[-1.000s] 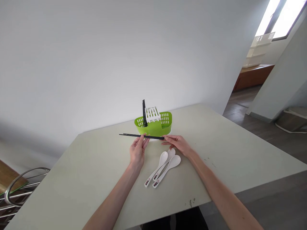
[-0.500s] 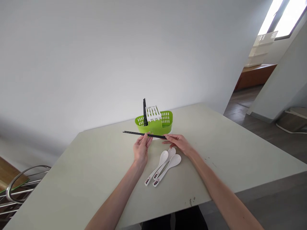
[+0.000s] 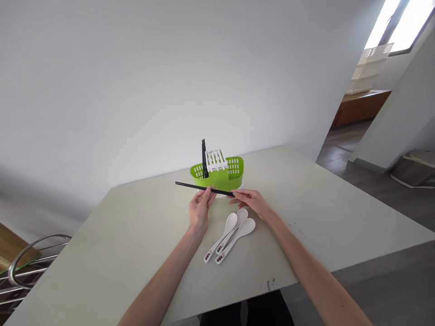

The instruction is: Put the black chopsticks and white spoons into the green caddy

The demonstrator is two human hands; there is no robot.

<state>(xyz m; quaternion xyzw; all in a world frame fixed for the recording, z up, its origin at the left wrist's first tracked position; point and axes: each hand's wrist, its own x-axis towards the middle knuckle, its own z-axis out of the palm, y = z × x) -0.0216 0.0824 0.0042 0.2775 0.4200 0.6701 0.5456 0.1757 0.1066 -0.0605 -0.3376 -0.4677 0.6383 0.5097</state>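
Observation:
A pair of black chopsticks (image 3: 190, 185) lies nearly level between my two hands, tips pointing left. My left hand (image 3: 200, 206) pinches them near the middle, while the fingers of my right hand (image 3: 250, 201) close on their thick right end. Just behind is a green cutlery holder (image 3: 217, 181) with slotted sides and a white slotted rack (image 3: 216, 160) on its middle. Several black chopsticks (image 3: 204, 158) stand upright in its left compartment. Below my right hand, three white spoons (image 3: 245, 227) lie on the table, bowls away from me, partly overlapping.
The pale table (image 3: 136, 235) meets a plain wall (image 3: 170, 90) at the back. A metal-framed rack or chair (image 3: 30, 267) stands at the lower left. Dark marks (image 3: 271, 284) show on the table's front edge. A doorway opens at the right.
The chopsticks have tilted slightly, their left tips rising a little and drawing closer together. Both hands keep their grip in nearly the same place; the view has shifted slightly.

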